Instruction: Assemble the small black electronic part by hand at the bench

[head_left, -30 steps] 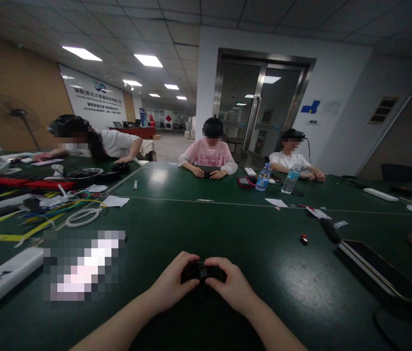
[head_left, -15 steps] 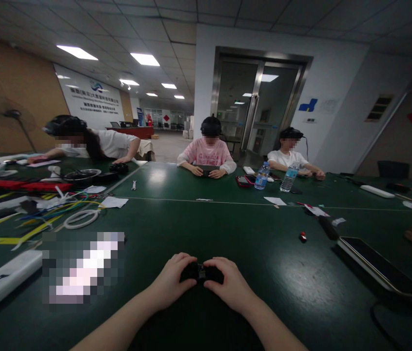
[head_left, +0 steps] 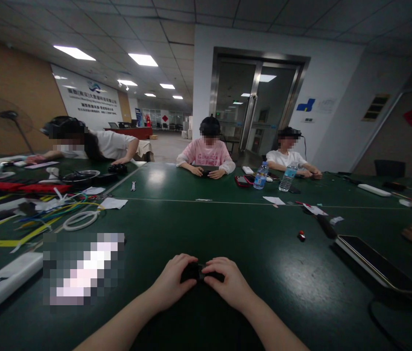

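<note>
Fingers (head_left: 216,266) — around small black object (head_left: 201,273)

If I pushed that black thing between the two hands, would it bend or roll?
The black thing would probably feel stiff: it shows no sag between the left hand and right hand. It looks wider than tall, so it would more likely slide than roll. Much is hidden, so its weight is hard to judge.
</note>
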Motion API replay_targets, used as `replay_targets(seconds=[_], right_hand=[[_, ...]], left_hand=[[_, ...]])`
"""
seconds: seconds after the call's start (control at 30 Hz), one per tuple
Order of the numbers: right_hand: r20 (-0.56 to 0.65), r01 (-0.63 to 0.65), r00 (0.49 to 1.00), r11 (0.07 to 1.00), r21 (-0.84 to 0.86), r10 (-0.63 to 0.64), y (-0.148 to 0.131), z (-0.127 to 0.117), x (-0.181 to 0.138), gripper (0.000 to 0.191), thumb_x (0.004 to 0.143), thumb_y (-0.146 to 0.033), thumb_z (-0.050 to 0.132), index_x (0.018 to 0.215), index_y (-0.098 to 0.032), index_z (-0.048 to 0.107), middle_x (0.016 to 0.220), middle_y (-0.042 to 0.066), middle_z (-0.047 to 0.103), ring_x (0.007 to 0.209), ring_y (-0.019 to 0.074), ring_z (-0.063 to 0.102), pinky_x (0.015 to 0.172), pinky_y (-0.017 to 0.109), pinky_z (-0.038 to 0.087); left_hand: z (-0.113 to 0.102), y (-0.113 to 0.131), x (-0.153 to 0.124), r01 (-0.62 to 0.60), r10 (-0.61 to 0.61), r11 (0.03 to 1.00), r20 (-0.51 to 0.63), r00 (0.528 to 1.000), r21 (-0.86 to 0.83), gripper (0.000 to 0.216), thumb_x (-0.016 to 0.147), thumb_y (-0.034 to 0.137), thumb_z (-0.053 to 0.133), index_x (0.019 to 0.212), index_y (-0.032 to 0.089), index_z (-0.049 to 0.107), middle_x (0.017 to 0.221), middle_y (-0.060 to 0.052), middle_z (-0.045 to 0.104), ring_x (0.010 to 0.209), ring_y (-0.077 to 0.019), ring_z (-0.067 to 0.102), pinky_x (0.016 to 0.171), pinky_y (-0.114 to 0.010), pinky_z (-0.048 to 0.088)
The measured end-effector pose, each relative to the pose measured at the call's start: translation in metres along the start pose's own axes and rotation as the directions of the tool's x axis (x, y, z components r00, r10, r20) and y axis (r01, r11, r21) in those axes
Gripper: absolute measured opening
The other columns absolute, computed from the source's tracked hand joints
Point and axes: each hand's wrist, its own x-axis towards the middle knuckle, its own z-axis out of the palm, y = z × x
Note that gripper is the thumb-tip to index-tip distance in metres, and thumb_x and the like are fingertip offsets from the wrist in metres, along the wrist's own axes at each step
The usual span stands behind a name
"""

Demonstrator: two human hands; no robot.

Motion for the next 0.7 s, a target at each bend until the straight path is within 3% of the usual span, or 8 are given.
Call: replay_targets(seconds=[0.7], right_hand=[[0.006,-0.047,0.999,0.997,-0.054,0.047,0.0001,0.0003,-0.0028,0.026,0.072,-0.027,0.064,0.098,-0.034,0.065,0.108,-0.001,0.062,0.106,0.0228,0.053,0.095,0.043,0.036]], left_hand=[[0.0005,-0.0014,0.0003,0.011,-0.011,0.998,0.008,1.000,0.061,0.044,0.073,0.022,0.062,0.116,0.022,0.053,0.115,-0.007,0.056,0.107,-0.0234,0.051,0.095,-0.038,0.040]])
